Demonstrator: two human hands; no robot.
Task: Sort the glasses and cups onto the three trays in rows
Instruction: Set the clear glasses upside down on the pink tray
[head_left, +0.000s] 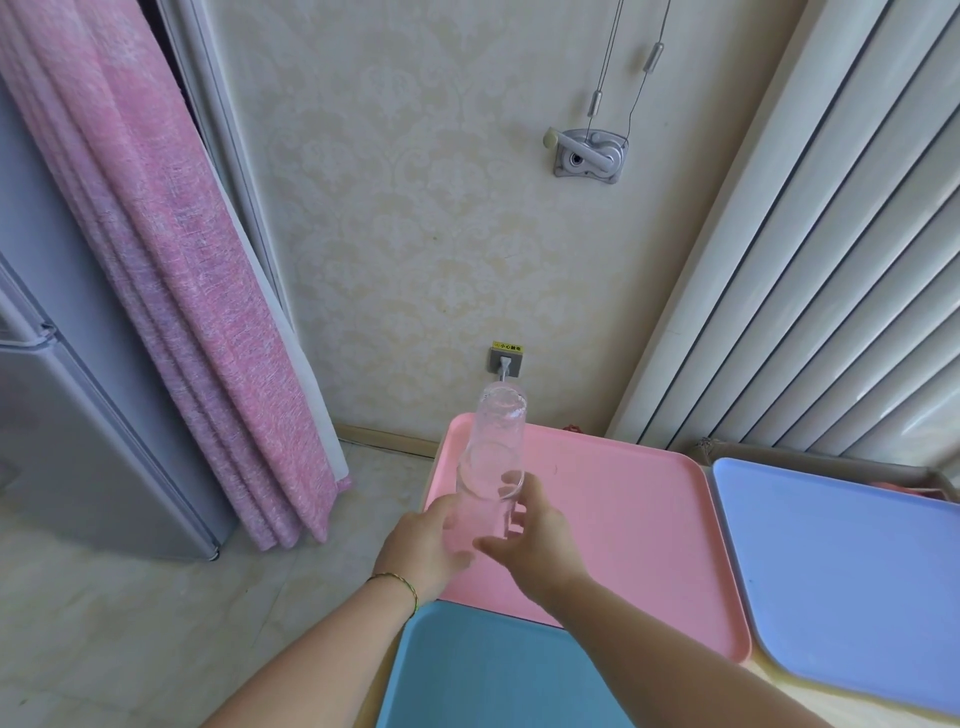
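Curtain (171, 291): hangs well left of the pink tray (623, 499) and plays no part.
Left hand (423, 543): over the pink tray's left edge, fingers curled round the foot of the glasses (493, 441), seemingly bearing their weight.
Glasses: clear and nested in one stack. It is held above the pink tray's left side and leans away toward the wall. None stands on a tray yet.
Right hand (535, 530): just right of the stack, thumb and fingers wrapped round its lower part. It is probably there to steady the stack or pull one glass free, since nested glasses cannot go down in rows.
Teal tray (493, 665): against the pink tray's near edge.
Blue tray (841, 561): just right of the pink tray, on the bench (810, 699).
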